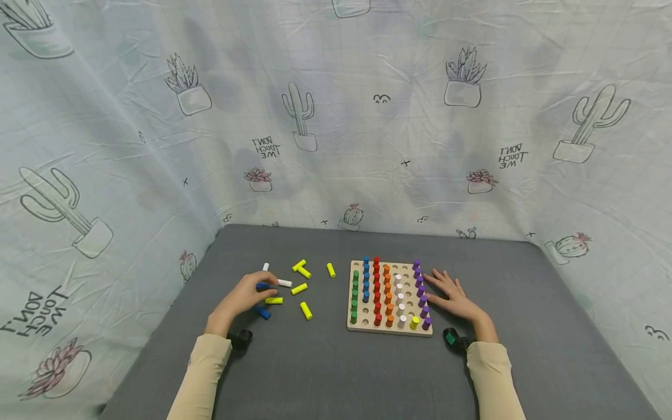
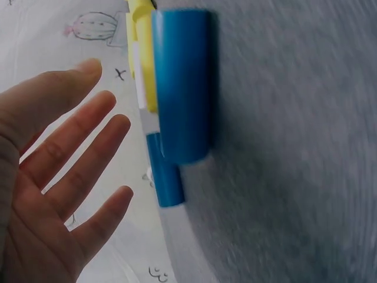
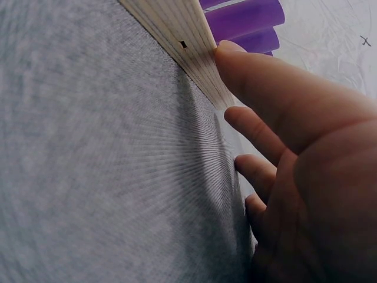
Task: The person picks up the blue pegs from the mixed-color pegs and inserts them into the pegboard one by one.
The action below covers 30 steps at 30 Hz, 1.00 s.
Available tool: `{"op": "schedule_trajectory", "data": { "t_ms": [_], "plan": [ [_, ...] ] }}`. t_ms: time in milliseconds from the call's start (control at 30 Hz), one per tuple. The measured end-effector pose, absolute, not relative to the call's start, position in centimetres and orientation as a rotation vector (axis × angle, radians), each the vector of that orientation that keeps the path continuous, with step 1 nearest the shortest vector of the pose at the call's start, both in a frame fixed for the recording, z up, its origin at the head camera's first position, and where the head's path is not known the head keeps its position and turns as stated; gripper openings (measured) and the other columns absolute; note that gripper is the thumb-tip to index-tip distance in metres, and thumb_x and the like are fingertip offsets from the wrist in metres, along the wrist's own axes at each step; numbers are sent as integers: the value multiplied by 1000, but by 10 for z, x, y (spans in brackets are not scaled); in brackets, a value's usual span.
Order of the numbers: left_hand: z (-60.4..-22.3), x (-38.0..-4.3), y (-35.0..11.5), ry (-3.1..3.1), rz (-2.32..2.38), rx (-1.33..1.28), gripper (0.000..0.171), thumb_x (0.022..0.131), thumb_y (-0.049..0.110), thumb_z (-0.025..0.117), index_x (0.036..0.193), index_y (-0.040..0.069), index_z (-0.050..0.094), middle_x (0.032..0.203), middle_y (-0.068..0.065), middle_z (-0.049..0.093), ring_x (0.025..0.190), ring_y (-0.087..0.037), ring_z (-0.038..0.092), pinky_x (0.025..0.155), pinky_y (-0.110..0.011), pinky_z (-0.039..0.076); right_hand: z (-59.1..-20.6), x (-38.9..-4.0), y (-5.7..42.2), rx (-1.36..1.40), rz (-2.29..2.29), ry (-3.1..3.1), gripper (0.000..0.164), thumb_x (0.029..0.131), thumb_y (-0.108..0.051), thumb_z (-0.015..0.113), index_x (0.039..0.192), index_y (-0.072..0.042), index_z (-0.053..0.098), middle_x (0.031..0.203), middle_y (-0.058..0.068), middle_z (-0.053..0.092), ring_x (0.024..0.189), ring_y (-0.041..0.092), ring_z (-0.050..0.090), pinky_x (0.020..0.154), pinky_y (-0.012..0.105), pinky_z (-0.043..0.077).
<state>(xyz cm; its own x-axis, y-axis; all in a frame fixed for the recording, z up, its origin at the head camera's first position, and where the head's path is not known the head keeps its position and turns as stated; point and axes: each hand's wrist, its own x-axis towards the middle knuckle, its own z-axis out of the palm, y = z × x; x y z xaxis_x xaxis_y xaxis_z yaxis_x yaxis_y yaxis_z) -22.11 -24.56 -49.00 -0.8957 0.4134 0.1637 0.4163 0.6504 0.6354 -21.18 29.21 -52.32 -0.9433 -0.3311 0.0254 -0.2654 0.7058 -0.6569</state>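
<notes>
In the head view my left hand (image 1: 248,293) hovers among loose pegs at the left, fingers apart and reaching over a blue peg (image 1: 263,286). The left wrist view shows that hand (image 2: 65,159) with nothing between thumb and fingers; a large blue peg (image 2: 182,88) and a second blue peg (image 2: 166,177) lie beyond the fingertips. My right hand (image 1: 455,298) rests spread at the right side of a wooden pegboard (image 1: 388,332). In the right wrist view its thumb (image 3: 253,68) is right at the board's edge (image 3: 182,44), beside purple pegs (image 3: 244,20).
Several yellow pegs (image 1: 306,310) lie left of the board, near a white peg (image 1: 284,283) and another white one (image 1: 265,266). Standing in the board are rows of green (image 1: 354,296), blue, red (image 1: 377,287), orange, white and purple pegs, plus one yellow peg (image 1: 414,322). A patterned curtain (image 1: 336,116) surrounds the grey table (image 1: 325,373).
</notes>
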Motion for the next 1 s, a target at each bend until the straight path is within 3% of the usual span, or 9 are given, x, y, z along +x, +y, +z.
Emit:
{"op": "schedule_trajectory", "data": {
  "t_ms": [300,1000],
  "plan": [
    [-492,-226,-259,-2928,-934,-645,19,86,13,66,104,9,66,108,-7,62,106,-31,57,90,-48,47,-524,-211,292,-514,-1059,2828,63,91,-34,56,143,-7,34,151,26,13,138,47,-5,107,63,-9],
    [-501,-240,-269,-2960,-702,-679,21,82,11,70,103,8,67,98,-4,63,94,-24,61,84,-43,50,-525,-212,292,-517,-1043,2846,62,91,-34,57,142,-8,36,150,26,15,138,48,-2,107,63,-8]
  ]
}}
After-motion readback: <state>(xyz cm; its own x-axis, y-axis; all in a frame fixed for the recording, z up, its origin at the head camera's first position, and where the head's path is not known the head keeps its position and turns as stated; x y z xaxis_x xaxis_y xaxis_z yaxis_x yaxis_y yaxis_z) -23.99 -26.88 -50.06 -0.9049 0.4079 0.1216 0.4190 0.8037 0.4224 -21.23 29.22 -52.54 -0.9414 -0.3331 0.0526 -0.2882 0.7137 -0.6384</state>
